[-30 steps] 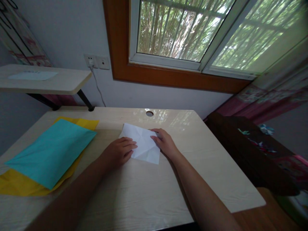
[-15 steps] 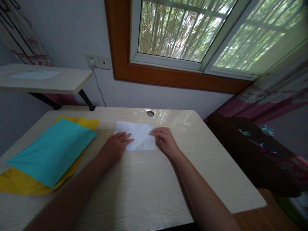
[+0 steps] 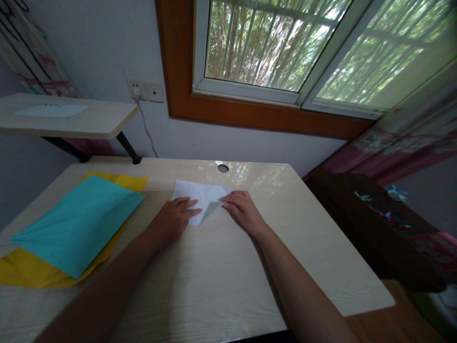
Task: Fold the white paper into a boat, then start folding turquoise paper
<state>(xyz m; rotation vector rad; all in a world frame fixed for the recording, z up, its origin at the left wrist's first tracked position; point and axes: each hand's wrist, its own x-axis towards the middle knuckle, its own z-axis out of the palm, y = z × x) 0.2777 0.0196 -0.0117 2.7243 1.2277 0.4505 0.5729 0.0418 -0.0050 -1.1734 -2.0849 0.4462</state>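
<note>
A creased white paper (image 3: 200, 196) lies on the pale wooden desk (image 3: 221, 267), near its far edge. My left hand (image 3: 173, 217) rests flat on the paper's left part, fingers pointing right. My right hand (image 3: 243, 209) pinches the paper's right corner, which is lifted and folded inward so its shaded underside shows.
A teal sheet (image 3: 76, 224) lies over a yellow sheet (image 3: 32, 276) on the desk's left side. A cable hole (image 3: 223, 168) sits at the desk's far edge. A raised shelf (image 3: 67, 116) stands at the left, a dark chair (image 3: 371, 224) at the right, a window above.
The paper was turned and slid toward the far edge under both hands. Since then my right hand has lifted its right corner and folded it inward.
</note>
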